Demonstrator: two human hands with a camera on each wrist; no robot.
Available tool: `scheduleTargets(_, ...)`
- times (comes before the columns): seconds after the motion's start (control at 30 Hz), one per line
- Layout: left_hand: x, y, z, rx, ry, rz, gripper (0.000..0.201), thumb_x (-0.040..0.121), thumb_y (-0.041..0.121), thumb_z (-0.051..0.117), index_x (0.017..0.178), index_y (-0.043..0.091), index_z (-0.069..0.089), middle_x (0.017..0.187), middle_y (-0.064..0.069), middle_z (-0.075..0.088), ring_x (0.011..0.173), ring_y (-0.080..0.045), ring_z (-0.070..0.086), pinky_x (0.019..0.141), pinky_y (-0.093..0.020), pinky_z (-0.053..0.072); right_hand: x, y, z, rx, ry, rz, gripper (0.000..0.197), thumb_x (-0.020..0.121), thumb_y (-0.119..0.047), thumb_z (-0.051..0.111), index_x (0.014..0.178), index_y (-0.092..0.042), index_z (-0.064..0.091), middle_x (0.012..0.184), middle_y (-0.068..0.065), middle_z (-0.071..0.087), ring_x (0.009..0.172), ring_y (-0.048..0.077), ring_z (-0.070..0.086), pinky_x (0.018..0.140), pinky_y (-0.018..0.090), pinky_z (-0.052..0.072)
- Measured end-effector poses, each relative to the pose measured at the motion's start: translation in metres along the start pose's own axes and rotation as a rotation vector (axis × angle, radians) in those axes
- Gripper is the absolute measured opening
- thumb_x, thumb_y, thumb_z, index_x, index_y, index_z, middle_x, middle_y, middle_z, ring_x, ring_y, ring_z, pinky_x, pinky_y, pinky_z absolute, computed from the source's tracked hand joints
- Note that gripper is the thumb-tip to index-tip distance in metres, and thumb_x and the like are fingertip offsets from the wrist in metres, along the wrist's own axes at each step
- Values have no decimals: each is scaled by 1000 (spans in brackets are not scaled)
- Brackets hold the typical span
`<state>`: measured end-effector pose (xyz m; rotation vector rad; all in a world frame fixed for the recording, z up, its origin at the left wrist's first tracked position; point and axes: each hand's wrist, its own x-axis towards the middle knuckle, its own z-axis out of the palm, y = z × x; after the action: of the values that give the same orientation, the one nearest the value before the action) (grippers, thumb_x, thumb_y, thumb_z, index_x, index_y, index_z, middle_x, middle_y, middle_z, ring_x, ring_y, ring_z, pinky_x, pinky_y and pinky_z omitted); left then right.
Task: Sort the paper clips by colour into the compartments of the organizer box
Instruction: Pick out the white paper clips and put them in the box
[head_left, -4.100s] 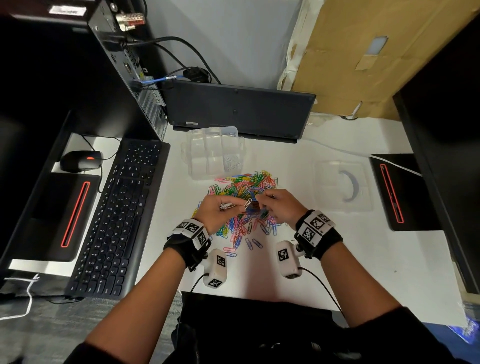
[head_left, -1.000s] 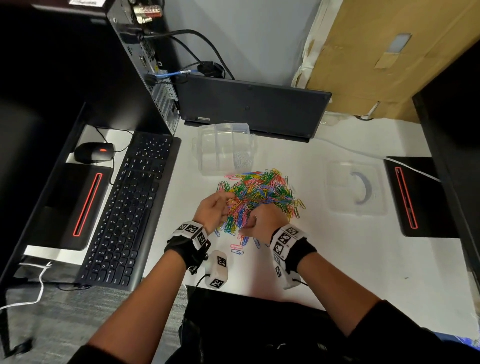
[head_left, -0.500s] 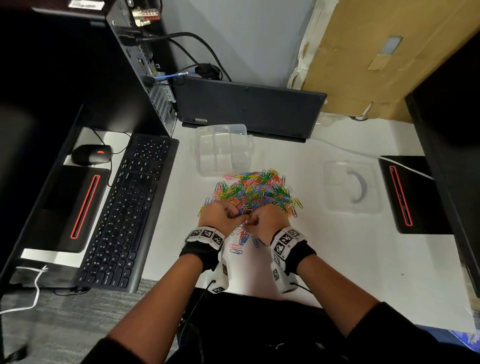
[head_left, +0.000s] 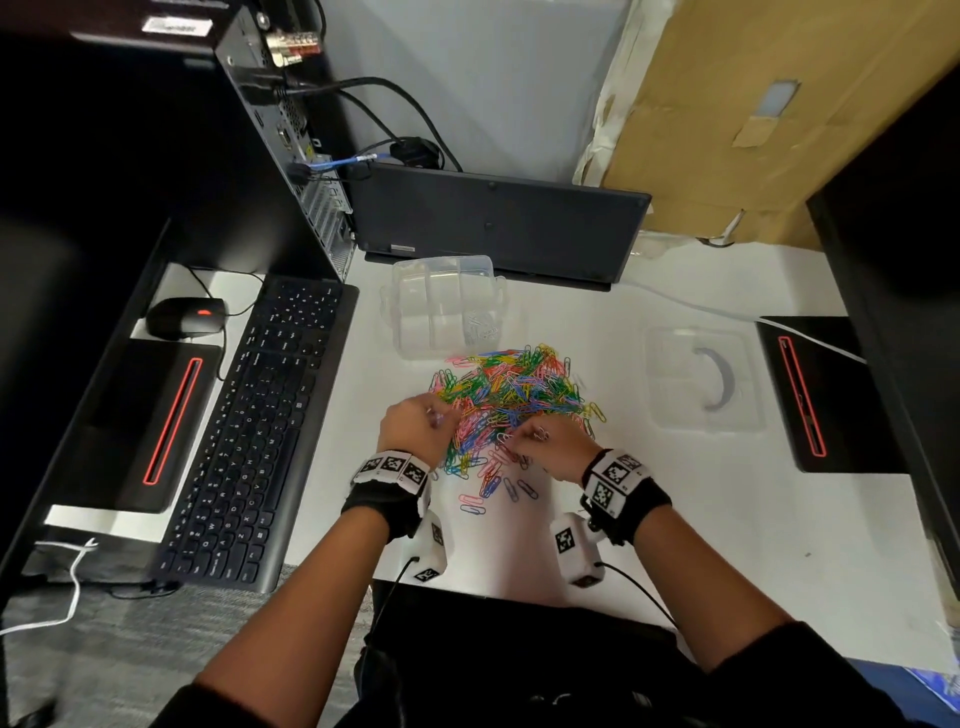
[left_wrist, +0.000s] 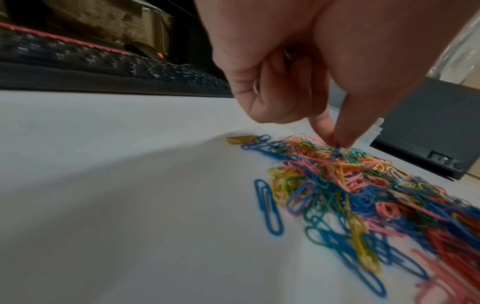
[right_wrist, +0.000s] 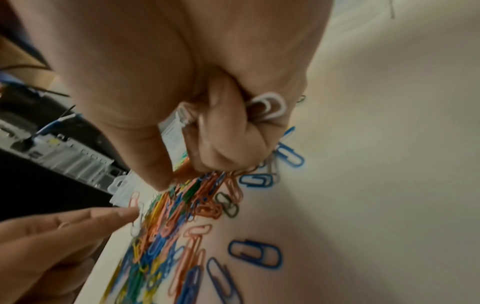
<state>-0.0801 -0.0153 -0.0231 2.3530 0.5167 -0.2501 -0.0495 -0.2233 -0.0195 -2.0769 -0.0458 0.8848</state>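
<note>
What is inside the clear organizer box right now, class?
The organizer box shows silvery paper clips in its near right compartment. The other compartments look empty, though glare on the plastic hides detail. No coloured clips are inside.

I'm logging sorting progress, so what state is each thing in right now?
Organizer box: open, white clips in one compartment, the rest look empty.
Lid: off, lying right of the pile.
Clip pile: mixed colours, unsorted, loose on the desk.
Left hand: fingertips pinching a clip at the pile.
Right hand: fingers curled around white clips.
</note>
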Motion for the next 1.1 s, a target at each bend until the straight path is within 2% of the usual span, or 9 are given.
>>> scheduleTargets(0.07,0,3,-1,-1,17,18,10,82,33,71,81,28,63,58,7,56,54,-12,53,56,-23,41,-3,-3,-3,172,-79,137,18,96,-22,58,78,-19,55,62,-7,44,42,4,39,38,17,29)
scheduleTargets(0.2,-1,16,8,13,-61,172,12,78,32,75,81,31,63,55,7,55,51,-8,51,54,-22,40,-4,-2,-7,687,-138,366,23,92,-21,46,70,-21,39,57,-5,31,44,8,20,35,16,13)
scheduleTargets(0.3,-3,28,23,60,-134,291,18,79,29,75,95,25,69,70,4,65,64,-12,58,64,-25,47,-6,-3,-17,791,-164,336,32,93,-23,45,62,-22,37,54,-6,28,40,7,19,34,15,10)
scheduleTargets(0.4,-2,36,35,150,-67,251,23,80,31,71,102,25,66,85,1,70,78,-19,64,71,-32,55,-9,-2,-31,871,-159,307,36,98,-24,44,63,-22,36,54,-7,27,38,6,19,33,16,9)
scheduleTargets(0.63,4,39,32,196,-102,202,9,85,33,67,87,25,70,76,3,68,76,-19,64,67,-27,52,-9,9,-50,1132,-231,211,13,86,-16,46,74,-15,50,62,-2,41,39,6,28,28,16,18)
scheduleTargets(0.73,7,36,28,126,-131,216,12,89,26,64,92,20,74,86,1,72,78,-18,65,72,-26,51,-7,14,-49,1082,-100,249,16,92,-11,43,84,-10,56,66,2,45,43,9,35,31,17,23)
scheduleTargets(0.87,5,31,19,60,-136,234,18,92,24,62,99,15,76,101,-2,74,89,-19,68,83,-26,52,2,20,-46,1026,77,338,14,95,-17,55,87,-8,63,68,3,51,47,11,40,34,17,29)
scheduleTargets(1.03,2,26,15,48,-71,172,18,90,35,64,86,22,77,87,4,74,79,-16,66,77,-28,54,14,17,-47,1689,146,422,38,104,-29,41,79,-4,53,61,8,50,52,17,50,45,22,51)
scheduleTargets(1.1,1,28,15,68,-56,150,17,88,38,66,85,25,76,83,8,71,75,-13,64,75,-26,53,16,13,-49,1770,170,433,42,106,-28,37,78,-3,54,58,10,50,61,19,48,47,25,54)
